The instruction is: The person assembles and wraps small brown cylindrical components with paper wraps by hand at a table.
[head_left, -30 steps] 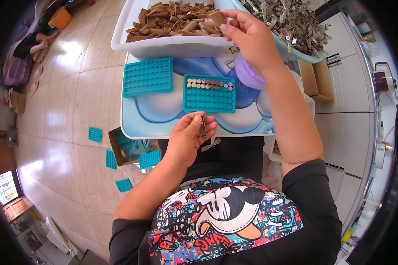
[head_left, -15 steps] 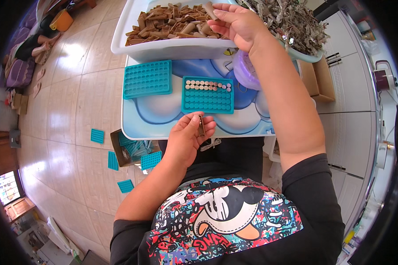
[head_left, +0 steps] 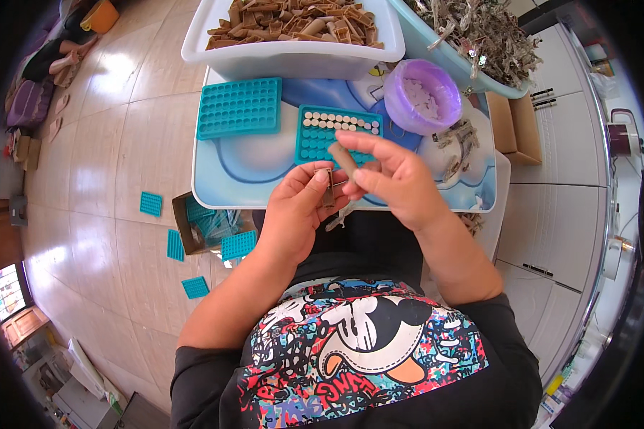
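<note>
Left hand point(head_left: 299, 207): over the near edge of the surface point(head_left: 247, 179); thumb and fingers pinching one clip point(head_left: 329, 191), narrow, dark brown, roughly upright.

Right hand point(head_left: 401, 182): just beside the left; thumb and fingers pinching one tube point(head_left: 343, 159), brown, tilted, its upper end overlapping the disc tray in view. Whether tube and clip touch: cannot tell.

Disc tray point(head_left: 315, 152): turquoise, beyond the hands, partly hidden by them. Contents: discs point(head_left: 329, 117), small, round, pale, in the two far rows.

Spare tray point(head_left: 240, 107): turquoise, many-celled, left of the disc tray, well apart from the hands.

Tub point(head_left: 300, 63): white, at the far side. Contents: casings point(head_left: 286, 25), brown, heaped loosely.

Bowl point(head_left: 399, 93): purple, right of the disc tray. Contents: bits point(head_left: 422, 99), whitish.

Basin point(head_left: 440, 50): pale blue-green, far right. Contents: scraps point(head_left: 479, 32), grey-brown, tangled, heaped. Similar strands point(head_left: 456, 146) lie on the surface, near the bowl.

Box point(head_left: 185, 227): cardboard, left of the surface, with turquoise trays and clear plastic at its mouth.

Floor point(head_left: 96, 179): tiled, pale; three small turquoise trays lie left of the box, apart from one another.

Carton point(head_left: 514, 129): brown, open, right of the surface.
</note>
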The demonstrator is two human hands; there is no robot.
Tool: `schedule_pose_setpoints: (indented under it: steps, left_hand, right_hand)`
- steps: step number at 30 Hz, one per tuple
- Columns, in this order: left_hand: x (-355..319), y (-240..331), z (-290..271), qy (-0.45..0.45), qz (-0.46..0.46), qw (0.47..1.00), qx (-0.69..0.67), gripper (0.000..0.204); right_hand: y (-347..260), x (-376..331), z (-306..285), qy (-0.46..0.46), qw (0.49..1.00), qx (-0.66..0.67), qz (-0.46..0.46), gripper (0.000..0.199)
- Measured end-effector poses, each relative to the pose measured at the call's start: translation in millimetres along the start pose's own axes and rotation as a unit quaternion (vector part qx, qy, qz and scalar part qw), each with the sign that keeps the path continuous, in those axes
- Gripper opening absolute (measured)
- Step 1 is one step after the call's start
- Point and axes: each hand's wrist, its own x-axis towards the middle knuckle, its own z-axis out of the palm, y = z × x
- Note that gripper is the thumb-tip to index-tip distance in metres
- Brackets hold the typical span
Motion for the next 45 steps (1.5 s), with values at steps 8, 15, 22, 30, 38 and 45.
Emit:
schedule_pose_setpoints:
  steps: [8, 15, 22, 30, 38, 45]
  left_hand:
    - [-1, -6, -1, 0.009, -0.019, 0.998, 0.062, 0.020]
    - [-3, -1, 3, 0.079, -0.019, 0.996, 0.049, 0.018]
    - [-2, -5, 4, 0.084, -0.016, 0.996, 0.008, 0.020]
    - [-3, -7, 10, 0.079, -0.012, 0.997, 0.024, 0.022]
    - [-1, -10, 5, 0.059, -0.023, 0.998, 0.014, 0.021]
    - [-2, -12, 6, 0.055, -0.048, 0.996, 0.058, 0.019]
  right_hand:
    - [22, -22, -8, -0.026, 0.993, -0.103, 0.053, 0.050]
    - [34, -34, -36, 0.152, 0.798, -0.553, -0.185, 0.053]
    - [37, -51, -18, 0.231, 0.770, -0.576, -0.150, 0.045]
    - [51, -37, 23, 0.107, 0.874, -0.428, -0.205, 0.022]
    - [57, -39, 24, 0.102, 0.952, -0.251, -0.142, 0.017]
    - [46, -39, 17, 0.035, 0.882, -0.426, -0.199, 0.022]
